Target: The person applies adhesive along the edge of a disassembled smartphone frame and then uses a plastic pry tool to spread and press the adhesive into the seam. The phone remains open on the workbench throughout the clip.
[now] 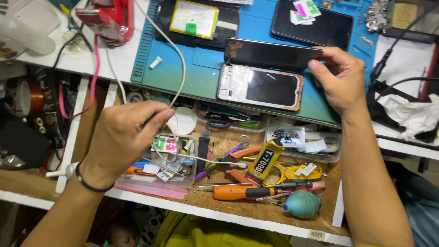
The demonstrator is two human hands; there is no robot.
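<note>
Repair bench, mid-job: left hand (125, 137) pinches white cable (176, 68) over open drawer (219, 203); right hand (340, 82) grips dark screen panel (270, 54), tilted above phone frame (259, 87) on blue mat (206, 64). Step appears to be cable hookup; next move likely needs plug end (241, 165) guided to phone. Drawer holds orange screwdriver (238, 192), glue tube (265, 160), teal blower bulb (302, 204); clear tray (157, 180) holds small parts.
</note>
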